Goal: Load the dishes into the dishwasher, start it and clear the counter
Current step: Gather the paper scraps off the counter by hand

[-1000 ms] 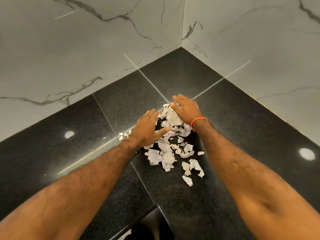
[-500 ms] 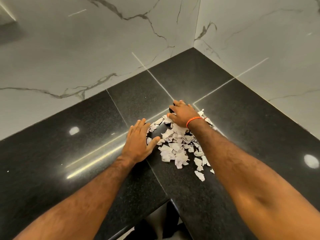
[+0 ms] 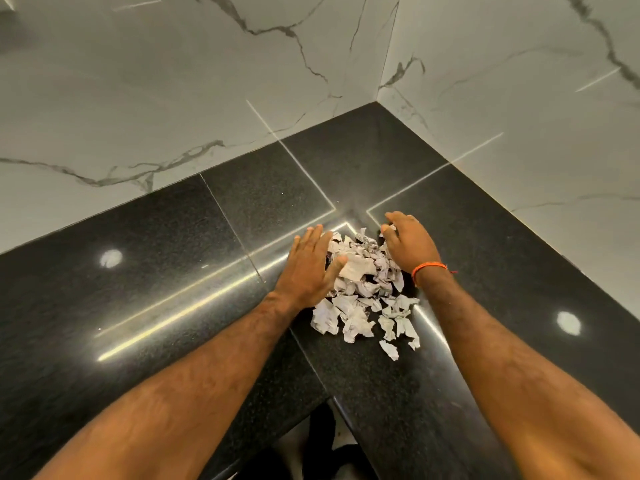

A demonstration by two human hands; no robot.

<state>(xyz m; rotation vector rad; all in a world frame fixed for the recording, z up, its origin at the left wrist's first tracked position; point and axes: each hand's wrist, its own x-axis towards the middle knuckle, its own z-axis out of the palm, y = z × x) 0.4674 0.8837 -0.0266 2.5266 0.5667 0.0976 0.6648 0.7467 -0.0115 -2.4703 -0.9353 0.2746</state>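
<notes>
A heap of paper scraps (image 3: 363, 292) lies on the table (image 3: 173, 271), toward its inner corner. The left hand (image 3: 308, 268) rests at the heap's 9 o'clock, the right hand (image 3: 410, 244) at its 2 o'clock. Walls (image 3: 173, 98) stand behind, from 10 to 2 o'clock.

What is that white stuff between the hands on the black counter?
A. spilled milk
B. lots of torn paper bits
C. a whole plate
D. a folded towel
B: a pile of torn paper scraps lies on the black counter, with the left hand and the right hand on either side of it.
</notes>
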